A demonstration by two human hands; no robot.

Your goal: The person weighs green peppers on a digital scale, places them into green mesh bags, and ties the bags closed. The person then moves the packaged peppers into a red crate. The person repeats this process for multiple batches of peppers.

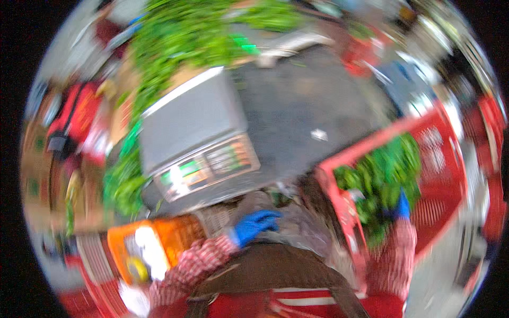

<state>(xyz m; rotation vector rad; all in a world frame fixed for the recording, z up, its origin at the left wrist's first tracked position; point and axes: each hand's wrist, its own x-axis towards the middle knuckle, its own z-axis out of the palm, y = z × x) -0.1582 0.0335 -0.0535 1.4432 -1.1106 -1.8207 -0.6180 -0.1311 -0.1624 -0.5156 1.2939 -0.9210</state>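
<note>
My left hand (257, 226), in a blue glove, hovers in front of my brown apron with its fingers somewhat spread and nothing in them. My right hand (401, 206), gloved in blue too, reaches into a red plastic crate (441, 190) at the right, among green leafy vegetables (381, 179). Leaves cover most of that hand, so its grip is hidden. A digital scale with a flat metal plate (195, 115) and a lit keypad panel stands on the dark table (302, 111) ahead of me, its plate bare. The view is blurred.
A large heap of leafy greens (179, 35) lies behind the scale. An orange container (159, 246) with a roll of yellow tape (137, 269) stands at the lower left. A person in a red vest (75, 115) is at the far left. More red crates stand around.
</note>
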